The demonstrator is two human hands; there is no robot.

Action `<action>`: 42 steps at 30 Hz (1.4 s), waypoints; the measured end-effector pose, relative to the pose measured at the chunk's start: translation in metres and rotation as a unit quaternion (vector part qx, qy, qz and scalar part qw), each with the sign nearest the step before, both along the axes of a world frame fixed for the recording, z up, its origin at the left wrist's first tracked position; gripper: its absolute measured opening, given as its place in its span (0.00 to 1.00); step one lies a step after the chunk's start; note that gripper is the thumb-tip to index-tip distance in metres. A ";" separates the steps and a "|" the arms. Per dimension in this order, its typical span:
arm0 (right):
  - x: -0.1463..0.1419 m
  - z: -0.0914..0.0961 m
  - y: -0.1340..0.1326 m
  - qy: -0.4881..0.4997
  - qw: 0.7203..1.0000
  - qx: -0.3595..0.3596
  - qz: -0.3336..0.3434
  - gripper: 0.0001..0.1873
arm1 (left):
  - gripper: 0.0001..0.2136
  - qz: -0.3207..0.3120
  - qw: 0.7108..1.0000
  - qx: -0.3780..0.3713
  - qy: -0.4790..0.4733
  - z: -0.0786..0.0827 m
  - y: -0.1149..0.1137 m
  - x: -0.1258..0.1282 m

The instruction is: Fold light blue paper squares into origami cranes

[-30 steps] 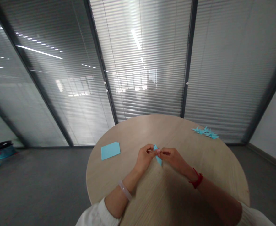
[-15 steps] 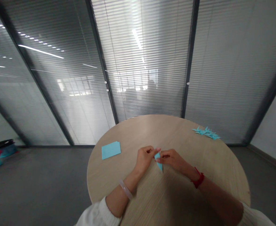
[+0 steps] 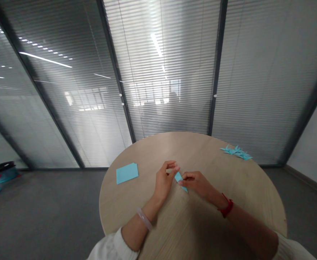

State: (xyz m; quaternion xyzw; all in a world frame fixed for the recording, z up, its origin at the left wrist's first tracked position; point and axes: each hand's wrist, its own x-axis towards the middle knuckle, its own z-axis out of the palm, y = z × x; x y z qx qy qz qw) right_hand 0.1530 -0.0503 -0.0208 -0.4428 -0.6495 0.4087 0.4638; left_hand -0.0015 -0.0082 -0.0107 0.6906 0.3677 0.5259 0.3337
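Pinching a narrow folded strip of pale blue origami paper at its upper part with the fingertips of the right hand, just above the table surface, near the centre of a round wood-grain table. Seemingly clamping it there, fingers and thumb closed together on the paper. Raising the left hand just beside the strip, with its fingers curled and their tips close to the upper end; no telling from this view whether those tips are touching the paper or whether that hand is closed on anything.

Judging by its look, handling as a very light, thin piece: stiffened a little along the creases, soft and easily bent at the pointed lower tip, with layers liable to slip apart. Best taking hold along the thicker folded edge, with light pressure, and away from the tip.

Lying to the left on the table, a square sheet of pale blue paper; lying far right near the rim, a cluster of folded pale blue paper cranes. Showing on the wrists, a pale bangle on the left and a red wristband on the right.
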 end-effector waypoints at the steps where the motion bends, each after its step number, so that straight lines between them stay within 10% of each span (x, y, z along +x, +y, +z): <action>1: 0.000 0.001 0.000 0.006 1.000 -0.001 -0.006 0.14 | 0.14 0.009 0.999 0.044 -0.001 0.000 0.000 -0.001; 5: 0.001 0.007 -0.001 0.042 0.998 -0.004 -0.038 0.17 | 0.08 -0.029 0.983 0.171 0.056 0.003 0.000 -0.003; 23: 0.008 0.000 0.004 0.067 0.996 0.043 -0.038 0.10 | 0.14 -0.109 0.989 0.020 0.095 0.004 -0.006 -0.001; 42: 0.006 0.012 -0.004 0.064 0.989 0.048 -0.125 0.16 | 0.15 -0.067 0.969 0.166 0.173 0.003 -0.009 -0.009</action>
